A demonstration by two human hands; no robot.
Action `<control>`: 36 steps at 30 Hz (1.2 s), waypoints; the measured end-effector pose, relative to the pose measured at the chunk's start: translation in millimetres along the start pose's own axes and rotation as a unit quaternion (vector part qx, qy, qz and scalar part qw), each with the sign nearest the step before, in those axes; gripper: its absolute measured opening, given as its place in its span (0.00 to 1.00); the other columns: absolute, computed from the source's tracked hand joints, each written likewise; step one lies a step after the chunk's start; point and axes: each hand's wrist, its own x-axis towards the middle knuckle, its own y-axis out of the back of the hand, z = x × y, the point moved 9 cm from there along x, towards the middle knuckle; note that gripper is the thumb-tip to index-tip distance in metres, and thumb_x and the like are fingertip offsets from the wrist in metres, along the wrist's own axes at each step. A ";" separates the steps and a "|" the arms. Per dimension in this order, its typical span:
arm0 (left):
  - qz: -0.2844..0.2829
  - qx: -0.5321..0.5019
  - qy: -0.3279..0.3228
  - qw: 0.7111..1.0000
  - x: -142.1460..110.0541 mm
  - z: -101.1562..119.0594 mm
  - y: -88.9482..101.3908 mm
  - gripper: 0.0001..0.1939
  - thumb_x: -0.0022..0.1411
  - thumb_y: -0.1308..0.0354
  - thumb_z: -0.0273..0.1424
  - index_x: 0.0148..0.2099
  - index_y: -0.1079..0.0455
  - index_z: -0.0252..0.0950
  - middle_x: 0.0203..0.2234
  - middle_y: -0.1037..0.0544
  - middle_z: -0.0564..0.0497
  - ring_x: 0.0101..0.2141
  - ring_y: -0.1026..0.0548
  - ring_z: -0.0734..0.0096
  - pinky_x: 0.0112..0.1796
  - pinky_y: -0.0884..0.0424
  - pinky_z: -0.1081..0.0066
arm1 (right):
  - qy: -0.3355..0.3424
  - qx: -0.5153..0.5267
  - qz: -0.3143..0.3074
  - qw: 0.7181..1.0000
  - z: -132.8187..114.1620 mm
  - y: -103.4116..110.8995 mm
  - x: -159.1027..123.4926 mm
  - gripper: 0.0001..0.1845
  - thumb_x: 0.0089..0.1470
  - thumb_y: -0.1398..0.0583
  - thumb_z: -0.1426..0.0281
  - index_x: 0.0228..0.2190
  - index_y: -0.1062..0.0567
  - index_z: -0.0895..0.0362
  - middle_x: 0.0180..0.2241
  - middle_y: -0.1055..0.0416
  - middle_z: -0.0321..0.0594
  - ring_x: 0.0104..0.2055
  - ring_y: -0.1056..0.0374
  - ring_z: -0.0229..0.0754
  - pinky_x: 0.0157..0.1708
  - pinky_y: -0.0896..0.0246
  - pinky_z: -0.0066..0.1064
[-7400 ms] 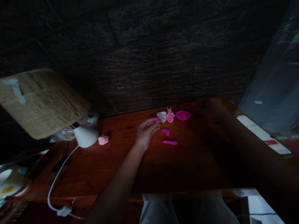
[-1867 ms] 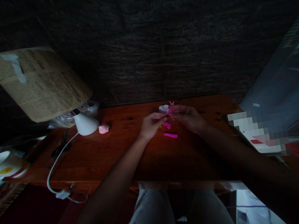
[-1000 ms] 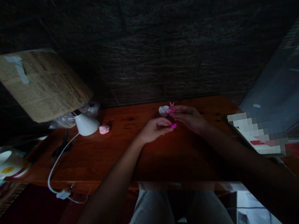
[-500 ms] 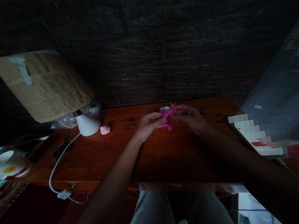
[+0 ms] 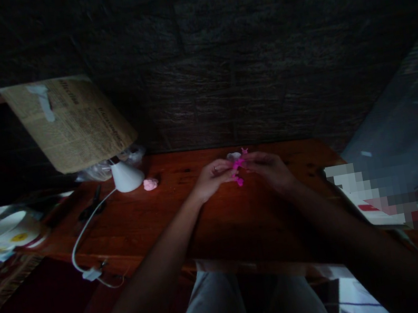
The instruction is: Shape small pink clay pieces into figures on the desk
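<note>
Two bare hands meet over the wooden table (image 5: 213,230) in the head view, well to the right of the lamp (image 5: 127,176). Thumb and fingertips of the left hand (image 5: 211,180), on the lamp's side, are drawn together on a magenta piece (image 5: 239,163). From the side farther from the lamp, the right hand (image 5: 271,167) pinches the same piece, its fingers nearly closed; the exact fingertip contact is too small and dark to make out. That piece lies between the two hands, to the right of the lamp's base.

Just nearer the person than the held piece, also right of the lamp, is a smaller magenta bit (image 5: 240,182). Behind the fingers, partly hidden, are a whitish lump (image 5: 234,156) and a pink figure (image 5: 244,151) with small prongs on top. Near the lamp's base, on its right, sits a pale pink lump (image 5: 150,184). Crumpled clear plastic (image 5: 95,173) lies behind the lamp, and a white cord (image 5: 74,254) runs from it toward the table's front edge.
</note>
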 end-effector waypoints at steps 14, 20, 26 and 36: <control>0.003 0.005 -0.004 1.000 -1.4 -0.1 -0.8 0.21 0.48 0.26 0.33 0.44 0.23 0.32 0.39 0.18 0.45 0.39 0.20 0.67 0.46 0.22 0.61 | -0.020 0.018 0.006 1.000 -3.6 -4.8 -2.5 0.16 0.35 0.25 0.63 0.30 0.18 0.52 0.33 0.18 0.38 0.35 0.24 0.44 0.42 0.29 0.40; 0.018 -0.010 -0.002 1.000 0.8 -3.7 5.4 0.24 0.47 0.26 0.33 0.46 0.23 0.32 0.40 0.17 0.44 0.39 0.20 0.68 0.45 0.22 0.62 | -0.029 0.030 0.004 0.999 -3.6 -8.2 -4.6 0.17 0.35 0.25 0.63 0.30 0.18 0.52 0.33 0.18 0.38 0.36 0.24 0.45 0.43 0.29 0.40; 0.019 -0.006 0.004 1.000 2.0 -6.0 6.6 0.24 0.46 0.25 0.34 0.47 0.22 0.32 0.42 0.18 0.43 0.40 0.19 0.66 0.46 0.22 0.61 | -0.020 0.038 0.019 0.999 -2.0 -4.0 -2.4 0.17 0.35 0.25 0.63 0.31 0.18 0.53 0.34 0.18 0.38 0.36 0.24 0.42 0.45 0.31 0.39; 0.019 -0.004 -0.013 1.000 1.5 -3.8 6.2 0.21 0.48 0.26 0.34 0.45 0.22 0.32 0.40 0.17 0.44 0.38 0.19 0.68 0.44 0.21 0.63 | -0.029 0.064 0.002 0.998 -3.2 -11.2 -4.7 0.16 0.35 0.25 0.65 0.31 0.19 0.53 0.32 0.18 0.37 0.34 0.24 0.42 0.43 0.29 0.39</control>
